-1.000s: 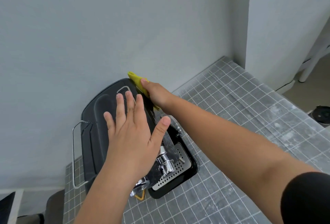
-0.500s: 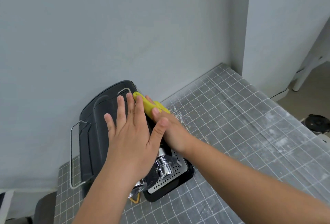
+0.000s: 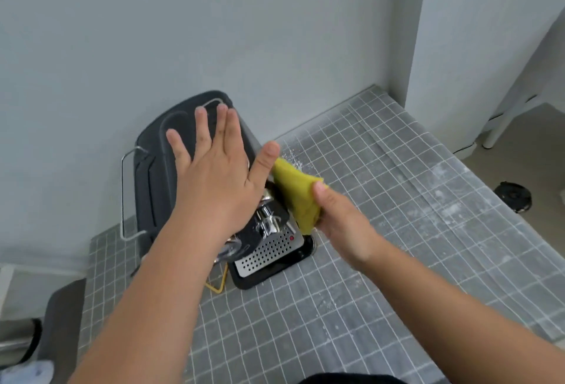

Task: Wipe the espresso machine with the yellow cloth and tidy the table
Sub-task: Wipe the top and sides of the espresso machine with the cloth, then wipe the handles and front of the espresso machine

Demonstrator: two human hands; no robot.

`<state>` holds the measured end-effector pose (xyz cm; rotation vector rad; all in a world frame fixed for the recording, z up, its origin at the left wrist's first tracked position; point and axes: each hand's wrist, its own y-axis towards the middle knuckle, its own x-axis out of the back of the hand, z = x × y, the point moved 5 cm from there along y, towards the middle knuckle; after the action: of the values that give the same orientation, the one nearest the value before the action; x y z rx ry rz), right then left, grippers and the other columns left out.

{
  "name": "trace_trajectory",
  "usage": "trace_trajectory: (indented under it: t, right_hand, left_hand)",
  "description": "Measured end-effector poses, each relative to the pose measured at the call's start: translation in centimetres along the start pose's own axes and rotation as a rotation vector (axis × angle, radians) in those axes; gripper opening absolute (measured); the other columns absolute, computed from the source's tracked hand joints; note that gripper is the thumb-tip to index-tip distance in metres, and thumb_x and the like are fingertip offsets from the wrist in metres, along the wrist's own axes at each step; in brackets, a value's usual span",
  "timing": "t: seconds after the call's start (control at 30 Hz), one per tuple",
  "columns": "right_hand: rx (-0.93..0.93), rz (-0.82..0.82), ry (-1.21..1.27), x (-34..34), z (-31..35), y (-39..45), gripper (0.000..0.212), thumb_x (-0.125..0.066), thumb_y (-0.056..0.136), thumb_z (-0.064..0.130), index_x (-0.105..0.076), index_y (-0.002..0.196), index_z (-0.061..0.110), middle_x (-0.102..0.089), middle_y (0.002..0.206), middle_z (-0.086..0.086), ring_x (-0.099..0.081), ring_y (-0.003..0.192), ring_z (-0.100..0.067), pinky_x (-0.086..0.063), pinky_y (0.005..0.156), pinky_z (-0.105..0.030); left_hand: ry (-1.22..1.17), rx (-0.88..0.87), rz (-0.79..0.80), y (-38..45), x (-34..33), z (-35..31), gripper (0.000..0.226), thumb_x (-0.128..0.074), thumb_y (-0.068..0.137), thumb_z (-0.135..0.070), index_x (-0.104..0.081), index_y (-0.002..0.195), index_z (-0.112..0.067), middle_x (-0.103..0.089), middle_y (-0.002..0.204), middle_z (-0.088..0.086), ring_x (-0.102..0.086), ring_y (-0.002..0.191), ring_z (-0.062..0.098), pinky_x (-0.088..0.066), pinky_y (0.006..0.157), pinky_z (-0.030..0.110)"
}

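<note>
Yellow cloth point(image 3: 295, 197) is now at frame centre, pressed against the right flank of the espresso machine point(image 3: 159, 169) down near the drip tray point(image 3: 269, 253) — a second ago it was up at the machine's back top corner, so the wipe stroke has run down the side toward the front. Right hand point(image 3: 339, 224) is clamped on the cloth, thumb on top, fingers hidden behind it. Left hand point(image 3: 214, 182) stays flat and spread on the machine's lid, fingers apart, gripping nothing — just bracing it. Read: right side is about covered; front face, group head and the left side with the wire handle point(image 3: 123, 197) likely still to do, and the white dust point(image 3: 293, 160) on the cutting mat point(image 3: 382, 261) says the table tidy hasn't begun. Room: machine sits centre-left, close to the wall point(image 3: 214, 32) behind, little gap there. Mat to the right and lower centre is open. Table edge drops off at right of frame; a black round object point(image 3: 513, 197) sits beyond it.
</note>
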<state>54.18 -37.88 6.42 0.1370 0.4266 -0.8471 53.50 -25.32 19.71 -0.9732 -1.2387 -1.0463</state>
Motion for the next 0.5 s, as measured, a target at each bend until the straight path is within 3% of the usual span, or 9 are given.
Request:
trace_trajectory:
  t: [0.03, 0.1, 0.17, 0.23, 0.3, 0.37, 0.43, 0.5]
  right_hand:
    - [-0.081, -0.093, 0.134, 1.1, -0.5, -0.5, 0.049, -0.029, 0.099, 0.049, -0.059, 0.124, 0.021, -0.065, 0.125, -0.002, -0.06, 0.117, -0.022, -0.044, 0.101, -0.046]
    - [-0.235, -0.362, 0.331, 3.8, -2.4, -1.4, 0.048, -0.034, 0.098, 0.051, -0.055, 0.127, 0.02, -0.067, 0.119, -0.006, -0.065, 0.107, -0.026, -0.049, 0.093, -0.052]
    - [-0.388, -0.603, 0.242, 6.4, -4.3, -2.5, 0.054, -0.04, 0.095, 0.055, -0.05, 0.133, 0.019, -0.061, 0.127, -0.007, -0.061, 0.11, -0.029, -0.046, 0.096, -0.055]
    - [-0.531, -0.71, 0.027, 7.8, -5.4, -3.3, 0.061, -0.041, 0.093, 0.058, -0.044, 0.139, 0.018, -0.052, 0.135, -0.008, -0.053, 0.118, -0.031, -0.041, 0.101, -0.055]
    - [-0.599, -0.701, -0.104, 7.9, -6.4, -3.4, 0.064, -0.04, 0.094, 0.055, -0.037, 0.144, 0.015, -0.044, 0.143, -0.013, -0.047, 0.124, -0.035, -0.037, 0.104, -0.053]
    - [-0.63, -0.642, -0.2, 7.0, -6.9, -3.1, 0.062, -0.038, 0.098, 0.049, -0.034, 0.145, 0.01, -0.039, 0.147, -0.016, -0.042, 0.129, -0.036, -0.036, 0.105, -0.047]
    - [-0.642, -0.587, -0.321, 6.2, -7.2, -2.7, 0.059, -0.036, 0.099, 0.046, -0.035, 0.144, 0.007, -0.037, 0.148, -0.017, -0.04, 0.131, -0.035, -0.033, 0.104, -0.044]
    - [-0.659, -0.56, -0.4, 5.5, -7.6, -2.6, 0.059, -0.036, 0.1, 0.045, -0.037, 0.143, 0.005, -0.039, 0.147, -0.018, -0.04, 0.131, -0.035, -0.033, 0.104, -0.043]
  left_hand:
    - [-0.036, -0.017, -0.06, -0.8, 0.3, -0.1, 0.089, 0.001, 0.089, -0.07, 0.003, 0.156, -0.011, 0.002, 0.165, 0.001, 0.015, 0.151, 0.024, 0.016, 0.115, 0.053]
    - [-0.185, -0.109, -0.277, -3.4, 1.4, -0.7, 0.075, -0.02, 0.099, -0.058, -0.023, 0.153, -0.006, -0.031, 0.158, 0.005, -0.01, 0.151, 0.028, 0.007, 0.118, 0.053]
    - [-0.331, -0.314, -0.581, -6.9, 1.8, -1.2, 0.046, -0.043, 0.099, -0.032, -0.057, 0.133, -0.004, -0.066, 0.126, 0.007, -0.046, 0.135, 0.031, -0.018, 0.118, 0.058]
    - [-0.432, -0.543, -0.71, -10.2, 0.2, -1.6, 0.027, -0.054, 0.09, -0.012, -0.07, 0.111, -0.004, -0.075, 0.097, 0.007, -0.067, 0.104, 0.03, -0.043, 0.102, 0.055]
    - [-0.49, -0.668, -0.684, -12.7, -2.9, -1.4, 0.022, -0.059, 0.083, -0.003, -0.077, 0.096, -0.005, -0.075, 0.081, 0.005, -0.068, 0.082, 0.027, -0.052, 0.085, 0.043]
    - [-0.513, -0.691, -0.616, -14.4, -7.0, -0.3, 0.021, -0.06, 0.08, 0.0, -0.079, 0.087, -0.006, -0.073, 0.075, 0.003, -0.064, 0.077, 0.024, -0.053, 0.077, 0.034]
    - [-0.522, -0.611, -0.536, -15.8, -11.3, 1.5, 0.021, -0.059, 0.08, -0.002, -0.079, 0.083, -0.008, -0.071, 0.072, 0.001, -0.061, 0.077, 0.02, -0.051, 0.073, 0.03]
    - [-0.536, -0.414, -0.402, -16.6, -15.4, 3.9, 0.021, -0.056, 0.085, -0.01, -0.077, 0.086, -0.012, -0.072, 0.077, -0.002, -0.058, 0.082, 0.013, -0.05, 0.073, 0.031]
